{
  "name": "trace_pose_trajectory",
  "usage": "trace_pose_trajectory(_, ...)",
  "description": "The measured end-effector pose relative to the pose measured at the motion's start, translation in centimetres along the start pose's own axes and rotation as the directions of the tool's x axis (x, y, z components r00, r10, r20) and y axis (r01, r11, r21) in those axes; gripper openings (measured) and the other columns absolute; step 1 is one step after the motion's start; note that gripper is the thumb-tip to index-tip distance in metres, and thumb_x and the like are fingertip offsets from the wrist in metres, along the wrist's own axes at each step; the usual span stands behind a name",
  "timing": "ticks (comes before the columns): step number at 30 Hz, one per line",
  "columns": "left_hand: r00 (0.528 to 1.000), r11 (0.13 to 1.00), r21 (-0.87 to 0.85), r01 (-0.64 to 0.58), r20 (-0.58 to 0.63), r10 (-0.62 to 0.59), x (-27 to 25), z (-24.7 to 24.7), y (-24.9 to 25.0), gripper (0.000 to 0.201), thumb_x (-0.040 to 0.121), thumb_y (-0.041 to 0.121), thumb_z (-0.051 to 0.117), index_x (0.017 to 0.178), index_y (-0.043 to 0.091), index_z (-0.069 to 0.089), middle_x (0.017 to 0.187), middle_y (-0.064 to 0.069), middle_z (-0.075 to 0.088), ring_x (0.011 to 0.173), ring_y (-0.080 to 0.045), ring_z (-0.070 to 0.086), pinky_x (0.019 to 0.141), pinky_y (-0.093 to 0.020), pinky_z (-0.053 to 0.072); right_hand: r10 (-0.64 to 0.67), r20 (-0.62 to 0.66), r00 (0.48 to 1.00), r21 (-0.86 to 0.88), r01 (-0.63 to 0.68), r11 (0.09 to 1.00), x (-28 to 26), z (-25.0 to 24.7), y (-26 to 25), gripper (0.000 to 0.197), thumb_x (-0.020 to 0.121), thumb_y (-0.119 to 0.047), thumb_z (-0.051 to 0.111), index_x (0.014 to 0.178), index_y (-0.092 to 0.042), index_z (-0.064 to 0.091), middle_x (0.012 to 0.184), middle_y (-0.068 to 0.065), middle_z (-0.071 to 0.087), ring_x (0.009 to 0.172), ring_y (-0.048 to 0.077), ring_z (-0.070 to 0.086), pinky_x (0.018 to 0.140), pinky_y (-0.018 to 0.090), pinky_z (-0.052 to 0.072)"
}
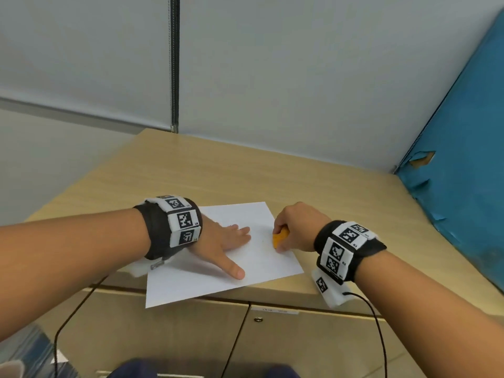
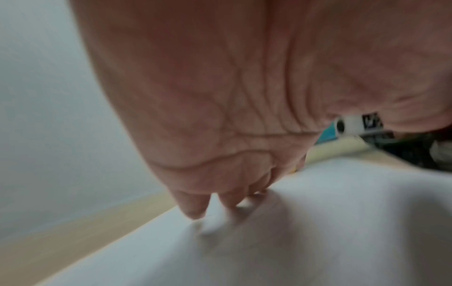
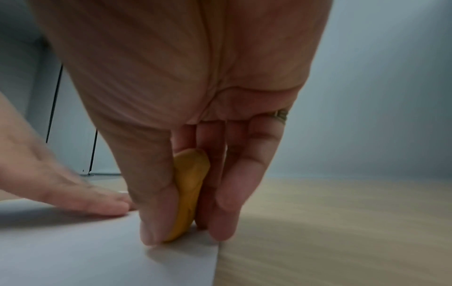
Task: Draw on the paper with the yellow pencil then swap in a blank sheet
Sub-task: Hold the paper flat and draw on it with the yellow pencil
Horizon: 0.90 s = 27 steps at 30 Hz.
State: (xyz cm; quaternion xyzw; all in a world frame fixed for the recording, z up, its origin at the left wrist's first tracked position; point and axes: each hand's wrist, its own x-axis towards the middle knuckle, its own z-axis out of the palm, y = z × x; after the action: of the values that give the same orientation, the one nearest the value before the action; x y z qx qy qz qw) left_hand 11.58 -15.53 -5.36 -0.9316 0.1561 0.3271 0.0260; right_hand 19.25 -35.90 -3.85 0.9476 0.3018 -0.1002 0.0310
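The right hand [image 1: 296, 227] is pinching a stubby, matte yellow pencil [image 3: 189, 191] steeply upright, tip on the smooth white paper [image 1: 261, 261]. The left hand [image 1: 222, 241] is pressing flat, fingers spread, on the paper atop the wood-grain tabletop [image 1: 245, 173].

white paper [image 1: 218, 271], orange-yellow pencil [image 1: 281, 237], light wood-grain table [image 1: 218, 170], blue panel [image 1: 463, 148], black-and-white checkered wristbands [image 1: 182, 221]

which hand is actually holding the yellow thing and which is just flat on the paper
The right hand pinches the yellow pencil against the paper. The left hand lies flat, fingers spread, holding nothing.
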Motion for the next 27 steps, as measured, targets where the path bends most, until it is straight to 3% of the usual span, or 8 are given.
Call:
trace_pose_trajectory(3,0.997,0.997,-0.033,-0.065,-0.048,0.063,0.5,-1.3,1.1,0.096,0.094,0.071,0.034,0.158,0.020,-0.016,0.165,0.004,-0.021,0.154,-0.017,-0.004,0.124,-0.042,0.003,-0.008,0.010,1.000,-0.033,0.008,0.999,0.3,-0.3,-0.5,0.034,0.078,-0.036,0.085,0.110,-0.024,0.078,0.111,-0.003,0.071,0.101,0.020,0.066,0.082,0.030,0.054)
trace_pose_trajectory(9,0.983,0.984,0.114,-0.135,-0.108,0.147,3.3,-0.6,2.8,0.107,0.089,0.077,0.039,0.156,0.019,-0.020,0.166,-0.001,-0.023,0.153,-0.026,-0.013,0.122,-0.055,0.000,-0.018,0.008,1.000,-0.051,0.019,0.999,0.2,-0.2,-0.1,0.033,0.079,-0.036,0.084,0.109,-0.023,0.077,0.108,-0.001,0.074,0.097,0.021,0.067,0.075,0.029,0.049)
trace_pose_trajectory(14,0.996,0.992,0.123,-0.017,0.088,0.006,0.1,-0.7,1.6,0.109,0.085,0.081,0.039,0.158,0.021,-0.016,0.164,0.005,-0.026,0.154,-0.018,-0.008,0.123,-0.048,0.010,-0.033,0.054,0.998,-0.056,0.036,0.998,0.3,-0.6,-0.3,0.036,0.080,-0.033,0.085,0.113,-0.022,0.076,0.113,-0.002,0.070,0.102,0.023,0.067,0.083,0.033,0.056)
trace_pose_trajectory(17,0.989,0.997,0.070,0.033,0.143,-0.043,-2.7,-2.9,0.4,0.085,0.090,0.077,0.039,0.157,0.026,0.026,0.165,0.013,0.017,0.151,-0.015,0.021,0.122,-0.040,0.016,-0.046,0.081,0.996,-0.075,0.052,0.996,0.6,-0.9,-0.6,0.033,0.080,-0.029,0.085,0.111,-0.020,0.077,0.109,-0.001,0.071,0.101,0.024,0.069,0.077,0.030,0.055)
trace_pose_trajectory(19,0.998,0.997,0.053,0.055,0.011,-0.055,-2.9,-4.6,0.1,0.069,0.093,0.072,0.040,0.143,0.025,0.047,0.148,0.009,0.045,0.145,-0.019,0.035,0.120,-0.039,0.023,-0.045,0.084,0.995,-0.086,0.052,0.995,0.7,-1.0,-0.8,0.034,0.079,-0.028,0.085,0.111,-0.019,0.077,0.109,0.000,0.072,0.099,0.023,0.069,0.077,0.030,0.056)
trace_pose_trajectory(20,0.996,0.995,0.066,0.074,-0.058,-0.070,-2.4,-5.0,0.3,0.070,0.095,0.070,0.039,0.149,0.025,0.041,0.154,0.006,0.041,0.146,-0.019,0.033,0.119,-0.037,0.022,-0.043,0.084,0.996,-0.089,0.050,0.995,0.7,-1.0,-0.8,0.035,0.080,-0.028,0.086,0.112,-0.019,0.076,0.110,0.000,0.072,0.098,0.022,0.069,0.076,0.030,0.055)
trace_pose_trajectory(23,0.988,0.995,0.068,0.075,-0.142,-0.065,0.0,-4.4,1.7,0.090,0.095,0.070,0.036,0.160,0.022,-0.003,0.168,0.006,-0.004,0.153,-0.018,0.015,0.119,-0.036,0.015,-0.058,0.069,0.996,-0.117,0.066,0.991,0.5,-1.0,-0.8,0.036,0.080,-0.029,0.085,0.114,-0.019,0.075,0.112,0.000,0.071,0.094,0.021,0.065,0.071,0.027,0.048)
trace_pose_trajectory(27,0.999,0.993,0.107,0.042,0.004,-0.042,0.7,-1.8,1.5,0.107,0.089,0.078,0.039,0.157,0.018,-0.019,0.165,0.002,-0.024,0.154,-0.019,-0.005,0.124,-0.046,0.009,-0.070,0.079,0.994,-0.121,0.080,0.989,0.6,-1.0,-0.6,0.037,0.081,-0.031,0.084,0.115,-0.020,0.075,0.113,0.000,0.070,0.101,0.023,0.067,0.073,0.028,0.051)
